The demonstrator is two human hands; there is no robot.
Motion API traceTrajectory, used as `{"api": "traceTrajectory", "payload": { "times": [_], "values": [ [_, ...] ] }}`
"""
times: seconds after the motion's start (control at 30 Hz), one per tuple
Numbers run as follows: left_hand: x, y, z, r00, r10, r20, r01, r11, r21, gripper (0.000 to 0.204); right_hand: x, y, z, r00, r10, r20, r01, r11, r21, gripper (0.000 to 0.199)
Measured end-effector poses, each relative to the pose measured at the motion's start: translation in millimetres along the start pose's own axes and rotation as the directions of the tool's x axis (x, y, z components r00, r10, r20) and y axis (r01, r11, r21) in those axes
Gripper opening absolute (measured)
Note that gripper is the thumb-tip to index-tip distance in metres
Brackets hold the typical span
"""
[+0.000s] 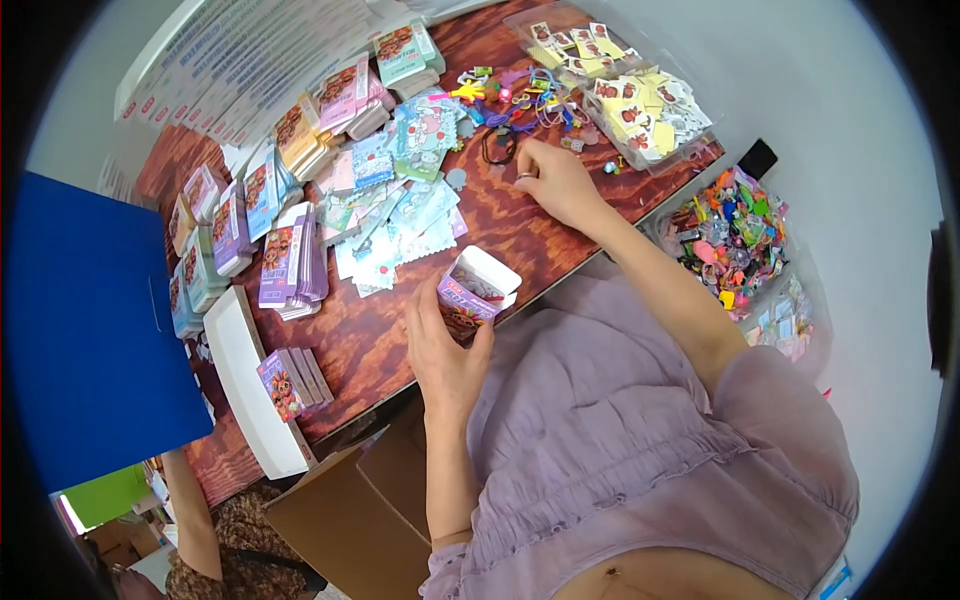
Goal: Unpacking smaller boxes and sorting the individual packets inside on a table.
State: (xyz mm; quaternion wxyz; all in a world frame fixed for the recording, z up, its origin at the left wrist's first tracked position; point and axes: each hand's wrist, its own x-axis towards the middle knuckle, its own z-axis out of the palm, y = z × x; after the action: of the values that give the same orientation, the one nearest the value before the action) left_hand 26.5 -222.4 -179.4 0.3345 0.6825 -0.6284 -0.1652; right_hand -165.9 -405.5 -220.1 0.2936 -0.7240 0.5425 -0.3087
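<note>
My left hand (440, 350) is wrapped round a small purple printed carton (466, 305) near the table's front edge. The carton's white flap stands up, its top is open, and something small and partly reddish shows inside. Farther back, my right hand (556, 182) is over the table with thumb and fingers drawn together; what they hold, if anything, I cannot make out. Just beyond its fingertips lies a dark cord loop (487, 150), beside a loose pile of colourful small trinkets (515, 95). Left of that pile, flat pastel packets (405, 225) overlap one another.
Stacks of coloured cartons (285, 262) line the left, beside a long white tray (240, 375) and a blue panel (100, 330). A clear tray of small cards (650, 110) stands back right; a trinket bin (730, 235) sits off the right edge. A brown cardboard box (350, 505) stands below; another person's arm (188, 515) is lower left.
</note>
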Motion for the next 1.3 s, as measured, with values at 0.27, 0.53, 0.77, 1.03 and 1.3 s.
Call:
{"api": "traceTrajectory", "payload": {
  "times": [0.27,0.53,0.77,1.03,1.3],
  "values": [
    [13,10,12,0.995,-0.077,0.063,0.077,0.997,0.0,0.064,-50,-77,-13,0.925,-0.373,0.078,0.361,0.923,0.137,0.019],
    [24,13,33,1.0,-0.03,0.003,0.03,0.994,-0.109,0.07,-57,-80,-18,0.906,-0.413,-0.092,0.419,0.906,0.056,0.017],
    [31,15,29,0.998,-0.056,0.007,0.056,0.981,-0.184,0.07,-27,-7,-121,0.958,0.073,-0.279,-0.061,0.997,0.051,0.014],
    [32,10,44,0.989,-0.089,0.117,0.121,0.945,-0.305,0.073,26,70,-144,0.969,0.144,-0.201,-0.198,0.939,-0.281,0.027],
    [35,19,38,0.984,-0.107,0.141,0.141,0.956,-0.259,0.073,41,107,-197,0.943,0.333,-0.011,-0.306,0.879,0.365,0.025]
  ]
}}
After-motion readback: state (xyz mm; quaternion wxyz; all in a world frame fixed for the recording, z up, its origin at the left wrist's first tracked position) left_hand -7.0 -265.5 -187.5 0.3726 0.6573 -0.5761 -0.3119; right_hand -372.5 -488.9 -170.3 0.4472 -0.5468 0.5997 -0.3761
